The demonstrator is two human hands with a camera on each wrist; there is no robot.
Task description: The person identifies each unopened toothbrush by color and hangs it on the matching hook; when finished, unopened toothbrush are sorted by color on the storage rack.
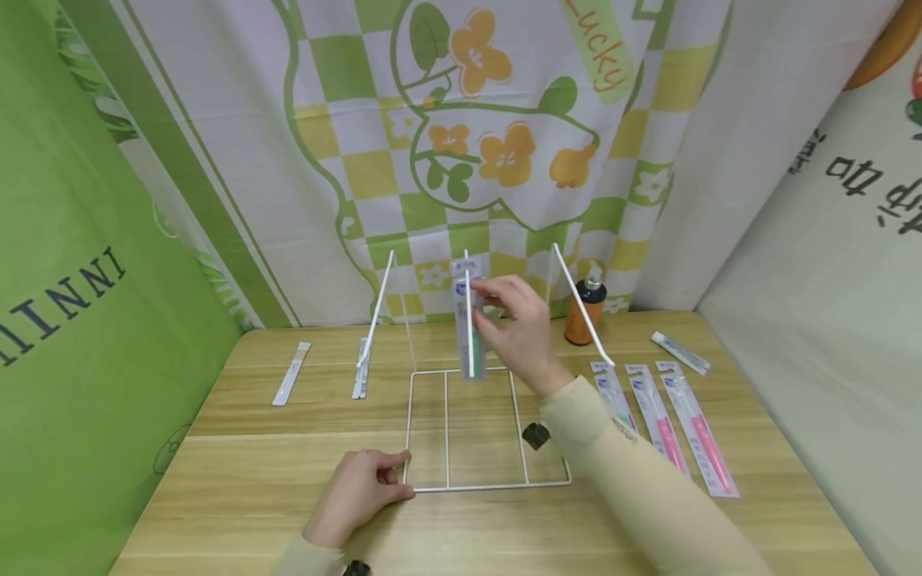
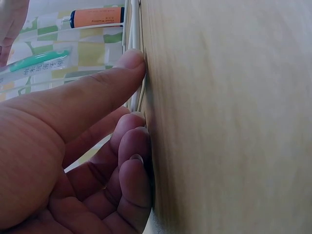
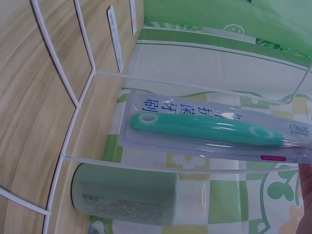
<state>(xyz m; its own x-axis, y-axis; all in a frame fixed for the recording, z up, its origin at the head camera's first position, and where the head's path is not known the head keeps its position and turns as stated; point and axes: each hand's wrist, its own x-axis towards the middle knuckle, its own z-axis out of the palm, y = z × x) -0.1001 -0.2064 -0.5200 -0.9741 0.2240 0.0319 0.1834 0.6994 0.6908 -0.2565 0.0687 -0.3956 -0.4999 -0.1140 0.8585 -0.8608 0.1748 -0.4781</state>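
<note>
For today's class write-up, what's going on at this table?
A person's right hand holds a packaged green toothbrush upright inside a white wire rack on the wooden table. The left hand rests at the rack's near left corner, gripping the wire. More packaged toothbrushes lie to the right, an orange bottle behind.

Left hand against the wooden table, thumb tip pressing the white wire rack at the table's surface, fingers curled below, packaged green toothbrush and orange bottle beyond, checked cloth behind
</note>
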